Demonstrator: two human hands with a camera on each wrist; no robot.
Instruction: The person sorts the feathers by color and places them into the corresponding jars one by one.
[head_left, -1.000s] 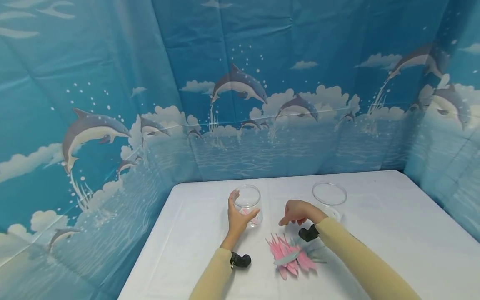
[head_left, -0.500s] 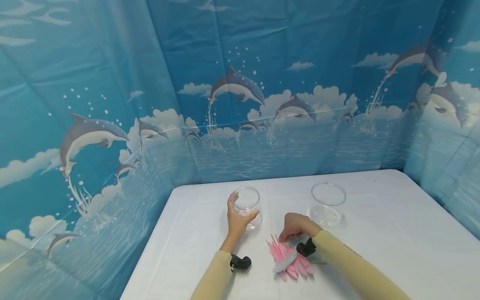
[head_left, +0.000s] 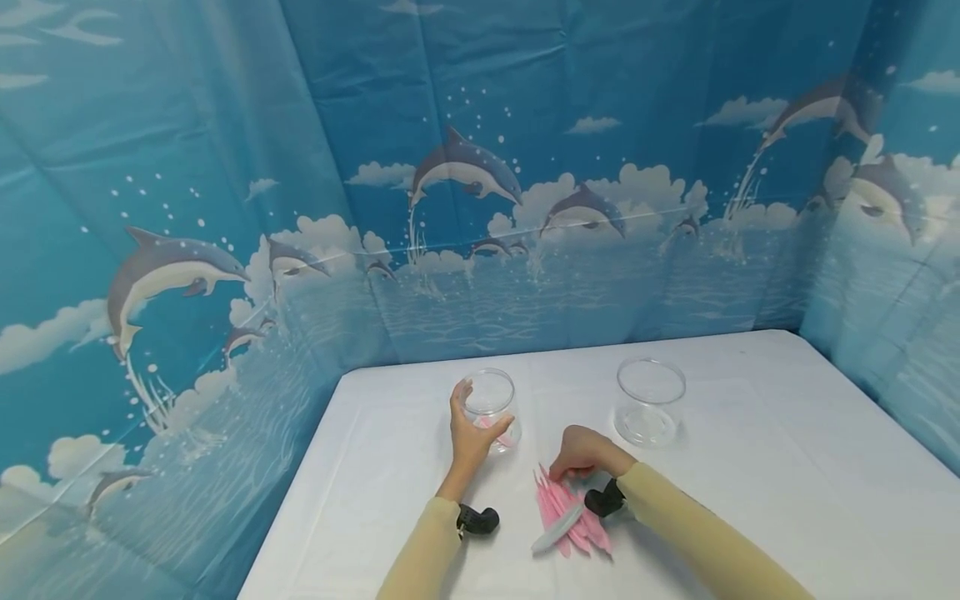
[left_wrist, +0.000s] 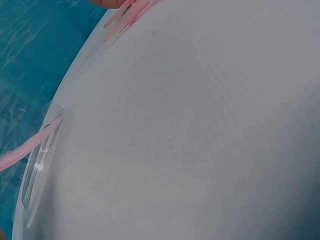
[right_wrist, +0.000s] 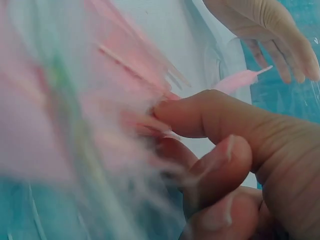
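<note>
My left hand (head_left: pixel 474 439) holds a clear round jar (head_left: pixel 491 412) at its side, thumb on the right and fingers on the left. Inside that jar leans a pink feather (left_wrist: pixel 30 146), quill end up in the right wrist view. My right hand (head_left: pixel 588 452) is over a loose pile of pink feathers (head_left: pixel 557 502), at the quill ends. In the right wrist view, thumb and forefinger (right_wrist: pixel 220 112) pinch a pink feather by its quill; exactly how many are caught is hard to tell. Across the pile lies a grey feather (head_left: pixel 557 531).
A second clear jar (head_left: pixel 651 403) stands farther back on the right, with nothing visible inside. Both jars and the pile are on a white-covered table (head_left: pixel 360 467). A blue dolphin-printed curtain (head_left: pixel 465 308) hangs behind and along the sides.
My right hand has come down and toward me onto the feathers' quill ends, its fingers closing there. The grey feather has shifted slightly on the pile. My left hand keeps its hold on the jar.
</note>
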